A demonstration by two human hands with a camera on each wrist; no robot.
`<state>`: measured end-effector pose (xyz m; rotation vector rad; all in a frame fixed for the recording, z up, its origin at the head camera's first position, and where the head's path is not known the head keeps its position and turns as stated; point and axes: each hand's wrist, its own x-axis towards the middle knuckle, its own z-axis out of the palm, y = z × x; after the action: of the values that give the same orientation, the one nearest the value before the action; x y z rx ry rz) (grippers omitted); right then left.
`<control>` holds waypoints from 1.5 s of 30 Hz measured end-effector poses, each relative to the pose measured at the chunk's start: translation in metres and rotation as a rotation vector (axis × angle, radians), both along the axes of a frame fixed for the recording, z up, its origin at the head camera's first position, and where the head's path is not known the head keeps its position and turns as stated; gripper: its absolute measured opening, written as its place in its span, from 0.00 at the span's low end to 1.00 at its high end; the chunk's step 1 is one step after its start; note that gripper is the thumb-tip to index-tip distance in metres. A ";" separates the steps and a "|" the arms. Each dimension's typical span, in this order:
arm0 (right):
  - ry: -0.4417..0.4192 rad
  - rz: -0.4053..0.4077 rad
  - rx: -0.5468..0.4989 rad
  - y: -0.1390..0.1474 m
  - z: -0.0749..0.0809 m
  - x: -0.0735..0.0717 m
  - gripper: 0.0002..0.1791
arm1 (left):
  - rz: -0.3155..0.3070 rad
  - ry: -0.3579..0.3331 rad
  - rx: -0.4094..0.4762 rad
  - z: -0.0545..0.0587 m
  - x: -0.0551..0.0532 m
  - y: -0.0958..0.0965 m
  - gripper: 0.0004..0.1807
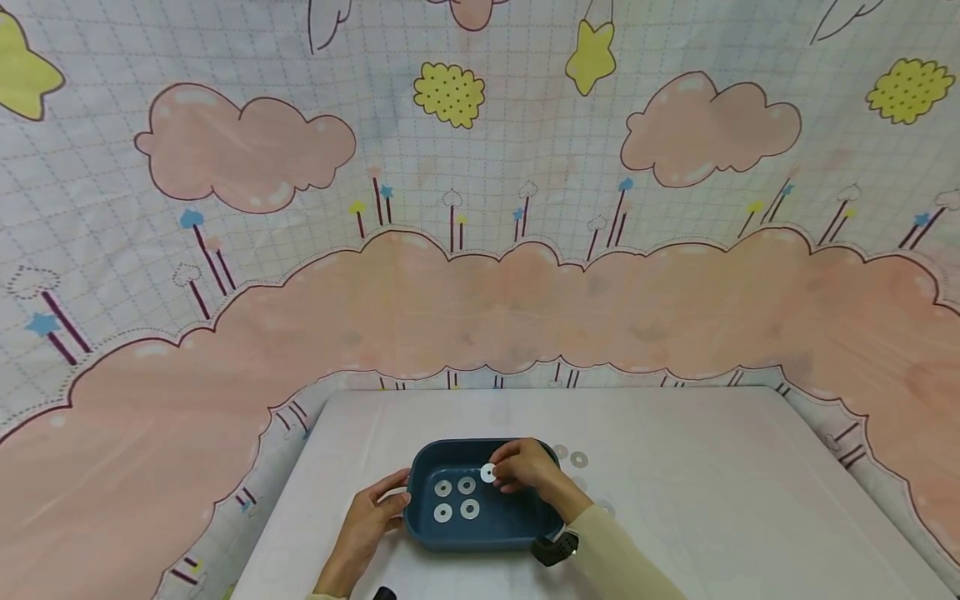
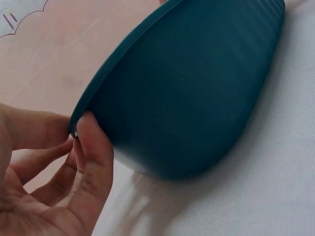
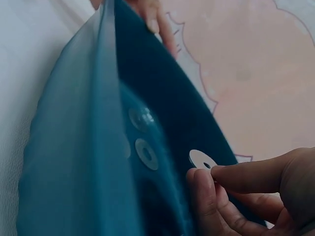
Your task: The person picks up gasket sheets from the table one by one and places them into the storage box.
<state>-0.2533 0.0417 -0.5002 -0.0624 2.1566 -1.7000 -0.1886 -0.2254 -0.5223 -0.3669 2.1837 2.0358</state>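
Note:
A dark blue rectangular tray (image 1: 510,529) with rounded corners stands on the white table. My left hand (image 1: 369,512) pinches its left rim between thumb and fingers, as the left wrist view shows close up. Over the tray, my right hand (image 1: 528,471) pinches a flat, pale washer (image 3: 201,159) with a hole in its middle. Several similar washers (image 1: 469,509) lie on the tray floor in its left half, spaced apart from one another. In the right wrist view, part of them is hidden behind the near tray wall.
To the right of the tray, several more washers (image 1: 579,459) lie on the white table (image 1: 712,483), some partly covered by my right arm. A black band (image 1: 555,549) sits on my right wrist. A printed cloth (image 1: 525,308) with clouds hangs behind the table.

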 end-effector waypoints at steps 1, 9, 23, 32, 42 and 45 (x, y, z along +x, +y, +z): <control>-0.002 0.002 0.003 -0.001 -0.001 0.000 0.08 | 0.002 0.000 0.000 0.000 0.000 0.000 0.24; -0.043 0.012 0.061 -0.004 -0.008 -0.001 0.07 | -0.003 0.000 0.000 0.000 0.002 0.000 0.24; -0.049 0.012 0.143 -0.006 -0.018 0.003 0.06 | 0.005 0.004 -0.002 0.001 0.005 0.001 0.24; 0.002 0.010 0.177 -0.005 -0.015 0.006 0.04 | 0.004 0.022 0.009 -0.001 0.007 0.001 0.26; 0.048 -0.003 0.231 0.000 -0.006 0.009 0.03 | 0.009 0.022 0.014 -0.002 0.006 0.000 0.26; 0.070 0.004 0.231 0.003 -0.003 0.011 0.03 | 0.010 0.023 0.011 -0.002 0.006 0.001 0.26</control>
<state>-0.2419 0.0443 -0.5034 -0.0634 2.3874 -1.4546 -0.1823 -0.2248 -0.5239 -0.3552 2.1869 2.0666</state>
